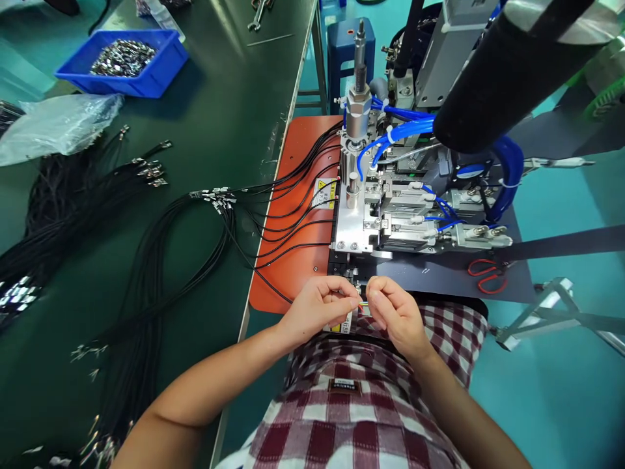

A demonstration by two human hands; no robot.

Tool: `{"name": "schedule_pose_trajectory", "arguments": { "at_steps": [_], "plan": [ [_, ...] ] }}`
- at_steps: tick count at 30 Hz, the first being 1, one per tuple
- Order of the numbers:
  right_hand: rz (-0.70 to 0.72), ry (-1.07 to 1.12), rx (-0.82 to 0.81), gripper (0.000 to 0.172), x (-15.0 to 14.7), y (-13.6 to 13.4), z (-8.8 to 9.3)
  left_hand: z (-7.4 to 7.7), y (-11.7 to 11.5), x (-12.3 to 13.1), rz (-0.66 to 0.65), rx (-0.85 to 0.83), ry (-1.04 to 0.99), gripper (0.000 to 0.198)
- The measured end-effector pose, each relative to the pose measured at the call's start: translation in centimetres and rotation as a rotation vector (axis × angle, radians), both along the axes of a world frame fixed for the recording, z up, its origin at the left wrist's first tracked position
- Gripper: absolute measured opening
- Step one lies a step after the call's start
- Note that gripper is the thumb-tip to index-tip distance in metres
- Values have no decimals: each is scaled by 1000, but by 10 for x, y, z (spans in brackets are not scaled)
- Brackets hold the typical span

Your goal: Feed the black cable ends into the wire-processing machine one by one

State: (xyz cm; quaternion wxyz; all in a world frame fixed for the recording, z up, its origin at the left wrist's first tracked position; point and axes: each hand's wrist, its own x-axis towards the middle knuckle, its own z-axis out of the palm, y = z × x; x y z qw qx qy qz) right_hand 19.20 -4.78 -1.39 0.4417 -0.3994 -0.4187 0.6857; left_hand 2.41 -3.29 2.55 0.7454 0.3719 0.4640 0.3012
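My left hand (pixel 322 305) is closed in a pinch on the end of a black cable (pixel 276 291), which comes in from the left. Thin coloured wires (pixel 363 305) poke out between my two hands. At their other side, the fingertips of my right hand (pixel 394 314) are pressed together on the wire ends; any small part inside them is hidden. Both hands are over the front edge of a metal machine (pixel 354 225). Several black cables run into its left side across an orange plate (pixel 293 251).
Black cable bundles (pixel 159 260) lie on the dark green table (pixel 234 98). A blue bin (pixel 161 78) holds small metal parts, near a plastic bag (pixel 73 127) and a wrench (pixel 257 16). Red-handled scissors (pixel 493 277) lie right of the machine. A black cylinder (pixel 508 78) overhangs it.
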Motion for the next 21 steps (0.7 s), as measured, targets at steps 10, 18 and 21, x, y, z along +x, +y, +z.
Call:
{"name": "schedule_pose_trajectory", "arguments": {
  "at_steps": [10, 18, 21],
  "plan": [
    [-126, -142, -8, 14, -4, -10, 6, 1, 1, 6, 82, 49, 40, 26],
    [-198, -169, -28, 12, -15, -12, 5, -3, -1, 6, 126, 82, 0, 21],
    [-189, -160, -39, 14, -22, -14, 3, -6, -3, 5, 139, 85, -27, 19]
  ]
}}
